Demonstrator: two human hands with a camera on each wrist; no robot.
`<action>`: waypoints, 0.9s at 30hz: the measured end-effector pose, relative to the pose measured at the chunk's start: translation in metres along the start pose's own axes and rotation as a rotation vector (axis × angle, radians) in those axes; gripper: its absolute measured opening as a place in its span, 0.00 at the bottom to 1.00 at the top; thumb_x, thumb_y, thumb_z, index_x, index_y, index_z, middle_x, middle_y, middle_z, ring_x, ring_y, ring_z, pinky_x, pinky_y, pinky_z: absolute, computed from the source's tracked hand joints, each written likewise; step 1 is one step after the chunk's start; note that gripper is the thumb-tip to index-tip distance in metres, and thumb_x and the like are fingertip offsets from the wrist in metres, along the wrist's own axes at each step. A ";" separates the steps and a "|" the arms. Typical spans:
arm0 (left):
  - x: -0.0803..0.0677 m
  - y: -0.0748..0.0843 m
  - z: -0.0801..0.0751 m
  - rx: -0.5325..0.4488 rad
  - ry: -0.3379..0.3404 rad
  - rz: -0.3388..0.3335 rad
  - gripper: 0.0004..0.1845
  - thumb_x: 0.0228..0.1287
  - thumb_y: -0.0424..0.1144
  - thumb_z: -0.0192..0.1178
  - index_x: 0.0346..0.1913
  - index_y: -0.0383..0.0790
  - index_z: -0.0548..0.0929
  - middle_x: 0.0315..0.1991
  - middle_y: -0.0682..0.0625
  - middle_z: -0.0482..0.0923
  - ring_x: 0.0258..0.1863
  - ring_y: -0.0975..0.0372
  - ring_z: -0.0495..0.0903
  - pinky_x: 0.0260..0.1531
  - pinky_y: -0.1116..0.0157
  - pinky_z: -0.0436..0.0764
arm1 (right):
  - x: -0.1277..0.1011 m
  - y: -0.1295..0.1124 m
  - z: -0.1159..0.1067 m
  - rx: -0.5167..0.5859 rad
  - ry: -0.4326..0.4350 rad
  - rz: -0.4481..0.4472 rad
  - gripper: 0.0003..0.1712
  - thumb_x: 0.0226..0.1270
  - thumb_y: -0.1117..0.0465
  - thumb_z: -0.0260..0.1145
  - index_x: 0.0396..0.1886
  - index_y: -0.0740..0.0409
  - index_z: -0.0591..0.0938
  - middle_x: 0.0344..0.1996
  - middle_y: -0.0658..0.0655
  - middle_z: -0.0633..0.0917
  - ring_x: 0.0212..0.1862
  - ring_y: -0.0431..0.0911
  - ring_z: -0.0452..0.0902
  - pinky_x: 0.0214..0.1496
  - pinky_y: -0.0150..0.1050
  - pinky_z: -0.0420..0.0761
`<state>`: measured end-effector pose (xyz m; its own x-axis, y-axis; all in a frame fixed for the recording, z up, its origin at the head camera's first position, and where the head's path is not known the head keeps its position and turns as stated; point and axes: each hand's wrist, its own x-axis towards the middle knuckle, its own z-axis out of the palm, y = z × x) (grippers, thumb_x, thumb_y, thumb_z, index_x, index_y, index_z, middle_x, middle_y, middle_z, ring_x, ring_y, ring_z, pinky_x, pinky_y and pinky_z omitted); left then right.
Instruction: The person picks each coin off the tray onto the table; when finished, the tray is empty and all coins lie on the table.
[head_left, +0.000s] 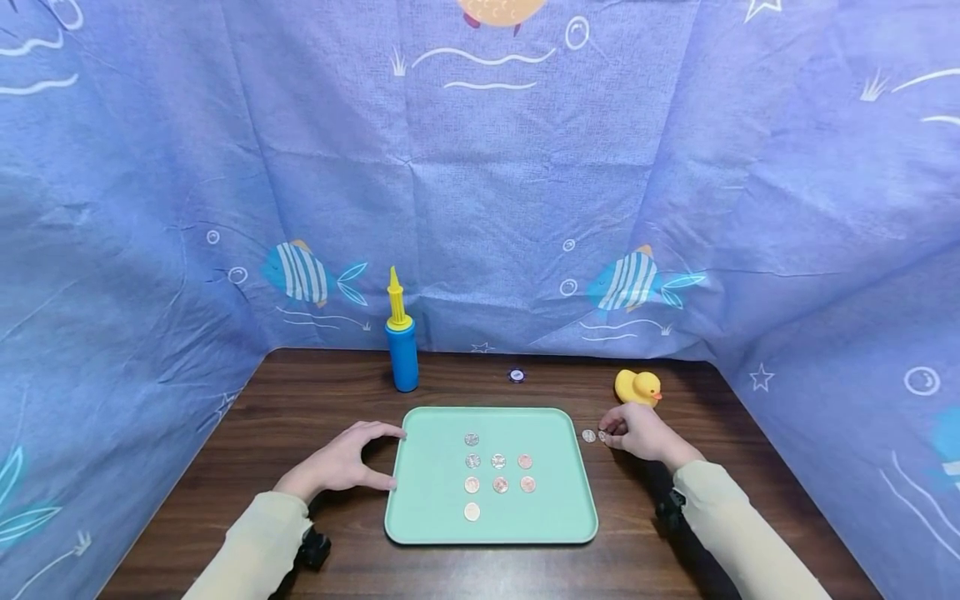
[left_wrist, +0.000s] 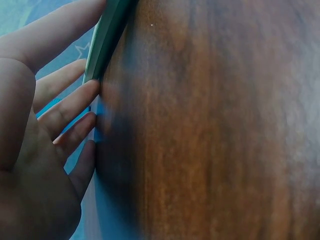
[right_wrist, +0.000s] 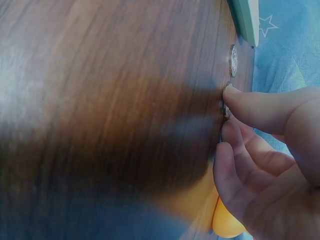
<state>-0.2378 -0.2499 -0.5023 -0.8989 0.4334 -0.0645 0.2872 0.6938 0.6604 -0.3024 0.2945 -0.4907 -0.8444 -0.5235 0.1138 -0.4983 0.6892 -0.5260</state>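
Note:
A mint-green tray [head_left: 555,517] lies on the wooden table with several silver and copper-coloured coins [head_left: 500,484] set out on it in rows. Beside its left edge is my left hand [head_left: 341,458], thumb and fingers spread, the tips right at the rim; in the left wrist view its fingers [left_wrist: 70,107] reach the tray's side [left_wrist: 107,42]. To the right of the tray, my right hand [head_left: 641,432] pinches a small silver coin [right_wrist: 226,109] between thumb and fingertips, low at the tabletop. Another silver coin [head_left: 588,436] lies between that hand and the tray.
Behind my right hand sits a yellow rubber duck [head_left: 637,388]. A blue and yellow hand pump [head_left: 403,350] stands at the back left, and a dark round chip [head_left: 517,376] lies at the back middle. Blue fish-print cloth [head_left: 480,208] hangs behind the table [head_left: 337,575] and at both sides.

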 end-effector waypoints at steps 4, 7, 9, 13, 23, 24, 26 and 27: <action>0.000 -0.001 0.002 -0.002 0.004 0.002 0.41 0.53 0.60 0.80 0.70 0.53 0.79 0.71 0.46 0.74 0.72 0.45 0.67 0.68 0.38 0.68 | -0.002 0.000 0.002 0.000 0.001 0.018 0.06 0.58 0.74 0.75 0.34 0.64 0.88 0.27 0.51 0.87 0.30 0.37 0.80 0.33 0.33 0.80; -0.001 -0.002 0.003 0.001 0.005 0.002 0.41 0.52 0.61 0.80 0.70 0.54 0.79 0.71 0.47 0.74 0.72 0.46 0.67 0.69 0.38 0.68 | -0.003 -0.001 0.003 -0.001 -0.007 0.034 0.06 0.59 0.74 0.75 0.34 0.63 0.88 0.28 0.50 0.87 0.31 0.37 0.81 0.34 0.33 0.81; -0.002 -0.002 0.004 0.004 0.006 0.002 0.41 0.52 0.61 0.80 0.70 0.54 0.80 0.71 0.47 0.74 0.72 0.46 0.67 0.69 0.39 0.68 | -0.003 -0.001 0.003 -0.002 -0.014 0.034 0.06 0.59 0.74 0.75 0.34 0.63 0.88 0.28 0.50 0.87 0.31 0.38 0.81 0.34 0.33 0.81; -0.003 -0.002 0.004 0.012 0.008 0.013 0.41 0.53 0.60 0.80 0.70 0.54 0.79 0.71 0.46 0.74 0.72 0.45 0.68 0.68 0.38 0.69 | -0.003 0.000 0.003 0.006 -0.013 0.035 0.07 0.59 0.73 0.76 0.37 0.64 0.88 0.29 0.51 0.87 0.31 0.38 0.81 0.33 0.33 0.81; -0.002 -0.003 0.001 0.015 0.005 0.014 0.41 0.53 0.61 0.80 0.70 0.54 0.79 0.71 0.46 0.74 0.72 0.45 0.67 0.68 0.38 0.68 | 0.009 -0.024 0.000 0.004 0.005 0.002 0.11 0.61 0.69 0.78 0.43 0.62 0.87 0.35 0.53 0.89 0.34 0.38 0.82 0.36 0.35 0.82; -0.002 -0.003 0.001 0.015 0.005 0.014 0.41 0.53 0.60 0.80 0.70 0.54 0.80 0.71 0.46 0.74 0.72 0.44 0.67 0.68 0.37 0.68 | 0.011 -0.028 0.001 0.003 -0.002 -0.003 0.11 0.62 0.69 0.77 0.44 0.62 0.87 0.36 0.53 0.89 0.35 0.38 0.82 0.37 0.35 0.82; -0.002 -0.003 0.000 0.012 0.002 0.018 0.41 0.53 0.60 0.80 0.69 0.54 0.80 0.71 0.45 0.74 0.72 0.44 0.67 0.68 0.37 0.68 | 0.016 -0.038 0.003 0.008 -0.006 -0.009 0.11 0.62 0.69 0.77 0.44 0.62 0.88 0.36 0.53 0.89 0.34 0.38 0.82 0.36 0.35 0.83; -0.002 -0.002 0.000 0.006 -0.001 0.016 0.41 0.53 0.59 0.80 0.69 0.54 0.80 0.71 0.45 0.74 0.72 0.44 0.67 0.68 0.37 0.68 | 0.018 -0.043 0.004 0.014 -0.009 -0.016 0.11 0.63 0.69 0.76 0.45 0.63 0.88 0.36 0.53 0.89 0.34 0.38 0.83 0.35 0.35 0.84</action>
<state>-0.2364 -0.2525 -0.5037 -0.8936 0.4456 -0.0546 0.3039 0.6899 0.6570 -0.2954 0.2536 -0.4693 -0.8346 -0.5388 0.1149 -0.5089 0.6740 -0.5356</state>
